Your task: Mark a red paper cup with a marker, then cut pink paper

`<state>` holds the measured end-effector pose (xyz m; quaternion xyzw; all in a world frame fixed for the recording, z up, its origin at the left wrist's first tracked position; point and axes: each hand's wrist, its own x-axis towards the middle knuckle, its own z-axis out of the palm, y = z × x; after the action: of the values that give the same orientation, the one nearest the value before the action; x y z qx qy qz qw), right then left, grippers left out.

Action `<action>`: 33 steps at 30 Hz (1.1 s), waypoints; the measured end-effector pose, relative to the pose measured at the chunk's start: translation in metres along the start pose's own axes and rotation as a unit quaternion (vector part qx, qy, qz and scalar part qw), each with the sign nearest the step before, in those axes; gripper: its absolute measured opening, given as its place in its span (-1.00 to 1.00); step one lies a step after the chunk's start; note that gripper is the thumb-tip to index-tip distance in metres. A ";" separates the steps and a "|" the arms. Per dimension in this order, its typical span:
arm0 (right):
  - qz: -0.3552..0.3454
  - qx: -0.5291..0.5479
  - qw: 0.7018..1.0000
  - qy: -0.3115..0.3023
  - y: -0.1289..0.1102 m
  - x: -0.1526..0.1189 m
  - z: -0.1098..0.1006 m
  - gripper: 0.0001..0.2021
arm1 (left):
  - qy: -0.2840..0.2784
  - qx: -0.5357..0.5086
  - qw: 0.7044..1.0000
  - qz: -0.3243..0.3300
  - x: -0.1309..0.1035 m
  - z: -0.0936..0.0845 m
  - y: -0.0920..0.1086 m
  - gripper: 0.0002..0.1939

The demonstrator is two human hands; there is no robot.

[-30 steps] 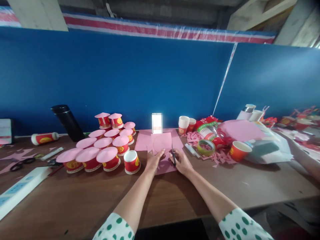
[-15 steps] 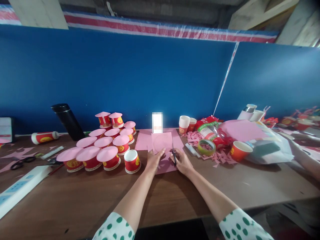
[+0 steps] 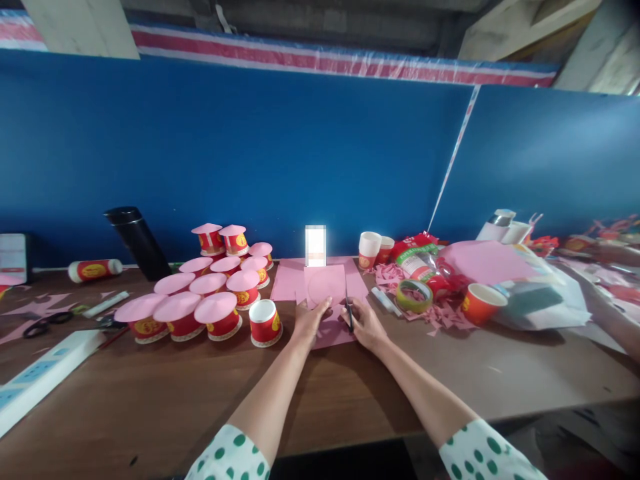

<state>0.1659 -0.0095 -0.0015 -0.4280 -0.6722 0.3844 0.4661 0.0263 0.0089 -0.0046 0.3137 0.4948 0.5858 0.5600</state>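
A pink paper square [image 3: 325, 283] with a faint circle drawn on it is pinched at its lower left by my left hand [image 3: 311, 321]. My right hand [image 3: 365, 324] is closed on dark scissors [image 3: 349, 315], whose blades point away along the right edge of the square. Beneath both hands lie larger pink sheets [image 3: 287, 280] on the table. Just left of my left hand stands a red and white paper cup [image 3: 265, 323] without a cone.
Several red cups with pink cone tops [image 3: 216, 308] stand at left, near a black bottle [image 3: 137, 243] and a white power strip [image 3: 45, 373]. Right are a green tape roll [image 3: 414, 295], pink scraps, a red bag [image 3: 420, 257] and another person's arm [image 3: 607, 313].
The view has shifted very slightly. My hands, the paper and the scissors keep nearly the same pose. At the far right, the other person's arm has moved a little.
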 end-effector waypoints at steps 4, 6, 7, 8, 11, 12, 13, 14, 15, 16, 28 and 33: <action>-0.001 0.011 1.000 0.003 0.000 0.000 0.000 -0.66 | 0.011 -0.001 1.000 -0.007 0.001 0.001 -0.001 -0.43; 0.006 0.018 1.000 0.001 0.001 0.000 0.001 -0.65 | 0.012 -0.004 1.000 -0.006 0.002 0.001 -0.002 -0.45; 0.009 0.022 1.000 0.001 0.001 0.000 0.001 -0.64 | 0.012 -0.006 1.000 -0.003 0.003 0.001 -0.003 -0.46; 0.013 0.024 1.000 0.001 0.001 0.000 0.001 -0.64 | 0.011 -0.007 1.000 0.000 0.003 0.001 -0.003 -0.47; 0.022 0.022 1.000 0.004 0.001 0.000 0.001 -0.64 | 0.002 -0.011 1.000 0.013 0.003 0.001 -0.004 -0.49; 0.023 0.022 0.999 0.005 0.001 0.000 0.001 -0.65 | -0.001 -0.013 1.000 0.016 0.003 0.000 -0.004 -0.49; 0.023 0.024 0.999 0.005 0.002 0.000 0.001 -0.65 | -0.004 -0.013 1.000 0.017 0.002 0.000 -0.003 -0.50; 0.022 0.026 0.999 0.004 0.002 0.000 0.001 -0.65 | -0.005 -0.011 1.000 0.017 0.002 0.000 -0.003 -0.49; 0.022 0.028 0.999 0.003 0.002 0.001 0.001 -0.65 | -0.003 -0.008 1.000 0.015 0.001 0.000 -0.002 -0.49; 0.022 0.028 0.999 0.003 0.003 0.001 0.001 -0.65 | -0.001 -0.006 1.000 0.012 0.001 0.000 -0.002 -0.49; 0.038 0.044 0.998 0.014 0.003 0.001 0.003 -0.68 | -0.008 -0.031 0.999 0.029 0.006 -0.002 -0.008 -0.52; 0.043 0.052 0.998 0.010 0.004 0.001 0.003 -0.68 | -0.014 -0.037 0.999 0.032 0.007 -0.003 -0.009 -0.54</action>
<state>0.1642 -0.0073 -0.0059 -0.4360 -0.6273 0.4340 0.4776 0.0255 0.0144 -0.0150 0.3168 0.4541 0.6170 0.5592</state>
